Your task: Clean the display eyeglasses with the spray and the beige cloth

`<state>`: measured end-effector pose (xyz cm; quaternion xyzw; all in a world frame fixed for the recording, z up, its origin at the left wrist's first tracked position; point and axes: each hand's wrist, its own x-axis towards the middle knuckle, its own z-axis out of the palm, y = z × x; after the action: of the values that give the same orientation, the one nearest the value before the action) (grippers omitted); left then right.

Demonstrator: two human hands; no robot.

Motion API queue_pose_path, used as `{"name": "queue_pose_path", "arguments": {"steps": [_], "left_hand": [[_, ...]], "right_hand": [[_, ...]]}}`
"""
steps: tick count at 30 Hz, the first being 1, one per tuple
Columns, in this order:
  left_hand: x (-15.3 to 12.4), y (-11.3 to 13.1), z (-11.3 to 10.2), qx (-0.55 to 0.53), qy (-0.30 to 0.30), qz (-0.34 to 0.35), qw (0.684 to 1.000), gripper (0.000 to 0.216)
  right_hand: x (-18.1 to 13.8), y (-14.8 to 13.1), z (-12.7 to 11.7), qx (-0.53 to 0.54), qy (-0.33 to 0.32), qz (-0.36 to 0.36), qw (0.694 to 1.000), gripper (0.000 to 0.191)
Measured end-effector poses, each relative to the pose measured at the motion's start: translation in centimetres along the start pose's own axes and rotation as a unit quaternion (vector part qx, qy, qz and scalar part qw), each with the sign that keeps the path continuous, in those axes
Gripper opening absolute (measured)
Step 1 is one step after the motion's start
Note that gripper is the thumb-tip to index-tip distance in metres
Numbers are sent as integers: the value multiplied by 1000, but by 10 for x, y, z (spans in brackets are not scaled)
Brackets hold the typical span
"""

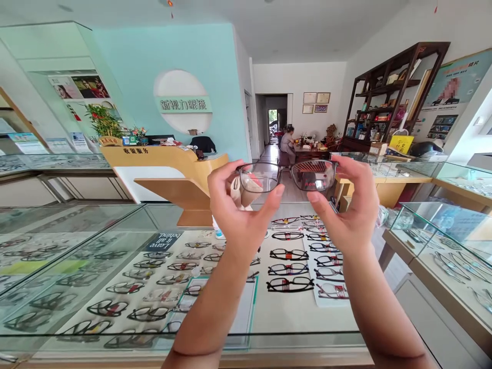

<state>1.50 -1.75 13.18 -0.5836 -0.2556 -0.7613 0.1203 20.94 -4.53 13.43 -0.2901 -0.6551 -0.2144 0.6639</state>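
Observation:
I hold a pair of dark-framed glasses point(287, 177) up at chest height, lenses facing me. My left hand point(240, 210) pinches the left lens rim between thumb and fingers, and a light cloth point(241, 190) is tucked in its palm. My right hand point(351, 202) grips the right lens rim the same way. Both hands hang above a glass display counter point(115, 338).
Rows of eyeglass frames point(289, 269) lie under the counter glass. More glass cases point(442, 241) stand at right. A wooden reception desk point(169, 164) is ahead left, a dark shelf point(388, 97) at right, and a seated person point(287, 142) far back.

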Motion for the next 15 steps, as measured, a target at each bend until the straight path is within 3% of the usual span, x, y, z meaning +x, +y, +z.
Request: {"name": "queue_pose_path", "arguments": {"steps": [7, 15], "left_hand": [[-1, 6, -13, -68, -42, -63, 995, 67], [1, 6, -18, -14, -98, -59, 993, 65]], "right_hand": [[-4, -6, -8, 2, -25, 40, 999, 55], [-4, -6, -14, 26, -67, 96, 993, 52]]}}
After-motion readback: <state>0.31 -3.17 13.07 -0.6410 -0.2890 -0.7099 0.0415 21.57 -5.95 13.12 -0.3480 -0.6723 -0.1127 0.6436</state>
